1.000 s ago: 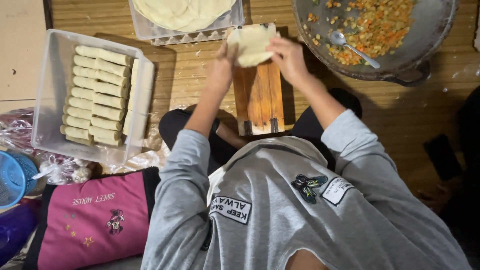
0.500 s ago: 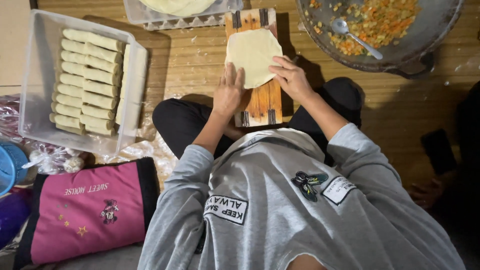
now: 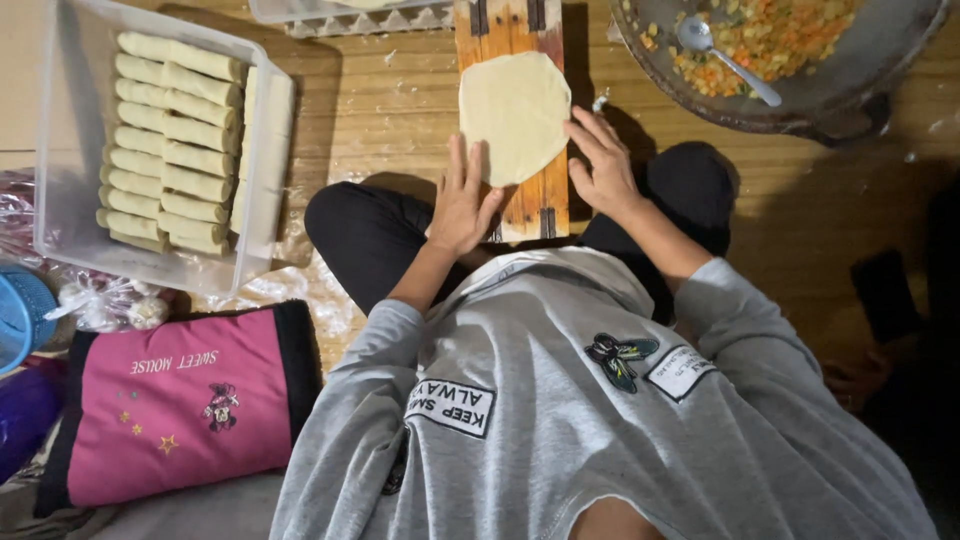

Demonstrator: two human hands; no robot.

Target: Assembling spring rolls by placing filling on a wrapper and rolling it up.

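While both palms lie open, left hand (image 3: 462,200) and right hand (image 3: 600,165) flatten the wrapper (image 3: 514,115) on the wooden board (image 3: 510,30) (nothing gripped); filling (image 3: 780,30) likely needs spooning next.

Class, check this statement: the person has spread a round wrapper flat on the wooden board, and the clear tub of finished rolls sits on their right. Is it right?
Not quite. The head view shows the clear tub of finished rolls on the person's left, not right. The round wrapper does lie flat on the wooden board, with the left hand and right hand at its near edge.
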